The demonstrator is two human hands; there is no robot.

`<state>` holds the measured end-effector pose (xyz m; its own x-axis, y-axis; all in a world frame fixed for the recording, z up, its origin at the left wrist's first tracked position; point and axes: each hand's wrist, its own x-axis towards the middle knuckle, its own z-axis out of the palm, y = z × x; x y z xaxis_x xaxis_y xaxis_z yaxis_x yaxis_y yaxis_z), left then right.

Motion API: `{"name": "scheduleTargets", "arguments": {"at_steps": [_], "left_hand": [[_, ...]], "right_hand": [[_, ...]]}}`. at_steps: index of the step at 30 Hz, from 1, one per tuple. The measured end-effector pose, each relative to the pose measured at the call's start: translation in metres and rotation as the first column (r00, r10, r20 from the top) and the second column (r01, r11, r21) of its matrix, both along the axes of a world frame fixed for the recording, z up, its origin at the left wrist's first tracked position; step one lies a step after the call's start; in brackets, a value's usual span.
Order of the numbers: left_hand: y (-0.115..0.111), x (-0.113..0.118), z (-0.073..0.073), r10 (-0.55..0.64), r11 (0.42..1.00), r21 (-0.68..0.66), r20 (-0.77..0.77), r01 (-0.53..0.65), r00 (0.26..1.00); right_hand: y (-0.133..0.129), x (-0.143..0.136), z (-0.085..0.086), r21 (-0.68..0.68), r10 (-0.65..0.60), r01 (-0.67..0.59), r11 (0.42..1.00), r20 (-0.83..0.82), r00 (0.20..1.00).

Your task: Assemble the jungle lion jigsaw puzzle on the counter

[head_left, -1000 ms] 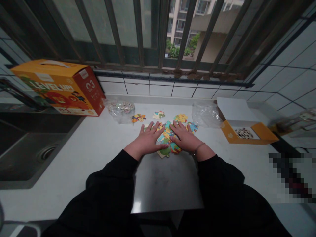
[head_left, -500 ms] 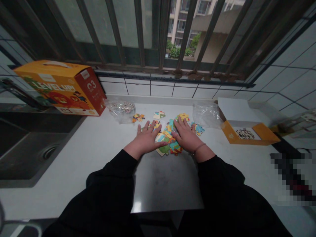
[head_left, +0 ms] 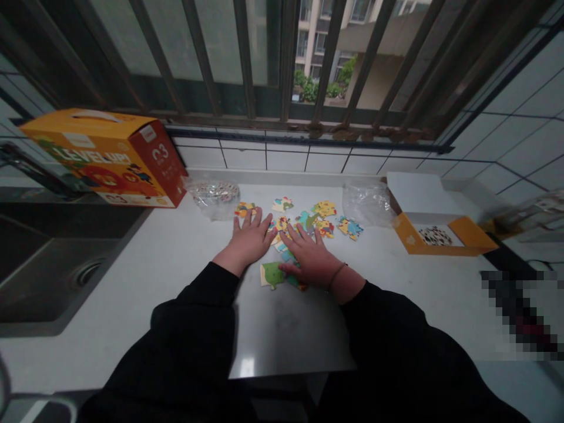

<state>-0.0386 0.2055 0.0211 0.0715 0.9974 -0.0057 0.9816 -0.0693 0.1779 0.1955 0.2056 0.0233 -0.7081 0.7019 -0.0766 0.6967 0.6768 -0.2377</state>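
Several colourful jigsaw puzzle pieces [head_left: 307,219] lie loosely spread on the white countertop. My left hand [head_left: 249,239] rests flat with spread fingers at the left side of the pieces, its fingertips by an orange and yellow piece [head_left: 245,209]. My right hand [head_left: 309,257] lies palm down over the middle of the pile, fingers spread, covering some pieces. Its thumb is at a green puzzle piece [head_left: 271,275] near the front. A yellow piece [head_left: 325,208] and a blue and yellow piece [head_left: 350,228] sit beyond and right of my right hand.
A clear bag of pieces [head_left: 215,197] stands beside the orange puzzle box [head_left: 106,158] at the left, near the sink [head_left: 83,258]. Toward the right are a crumpled clear bag [head_left: 368,202] and an open yellow box [head_left: 445,235]. A barred window is behind the counter.
My right hand has moved left and nearer, over the pile. My left hand has shifted slightly left. The green piece has slid toward the front left, and pieces at the back right are uncovered.
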Motion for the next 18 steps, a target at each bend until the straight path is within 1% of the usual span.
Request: {"name": "scheduleTargets", "arguments": {"at_steps": [4, 7, 10, 14, 16, 18], "left_hand": [[-0.007, 0.004, 0.009, -0.125, 0.988, -0.094, -0.020, 0.123, 0.992], [-0.015, 0.003, 0.013, -0.192, 0.970, -0.157, -0.029, 0.185, 0.981], [-0.026, 0.001, 0.017, -0.187, 0.966, -0.192, -0.052, 0.174, 0.981], [-0.041, -0.003, 0.020, -0.170, 0.963, -0.222, -0.065, 0.152, 0.983], [-0.046, -0.006, 0.020, -0.154, 0.967, -0.214, -0.062, 0.138, 0.986], [-0.048, -0.008, 0.021, -0.127, 0.979, -0.171, -0.067, 0.114, 0.990]], "right_hand": [[-0.020, -0.008, -0.004, 0.052, 0.054, -0.053, 0.997, -0.013, 0.998], [-0.032, -0.004, -0.005, 0.064, 0.043, -0.042, 0.997, -0.022, 0.999], [-0.044, 0.007, -0.003, 0.047, -0.015, 0.016, 0.999, -0.007, 1.000], [-0.062, 0.029, -0.001, 0.031, -0.107, 0.105, 0.994, 0.052, 0.993], [-0.069, 0.039, -0.002, 0.027, -0.159, 0.158, 0.987, 0.075, 0.984], [-0.073, 0.047, -0.005, 0.029, -0.228, 0.227, 0.974, 0.085, 0.970]]}}
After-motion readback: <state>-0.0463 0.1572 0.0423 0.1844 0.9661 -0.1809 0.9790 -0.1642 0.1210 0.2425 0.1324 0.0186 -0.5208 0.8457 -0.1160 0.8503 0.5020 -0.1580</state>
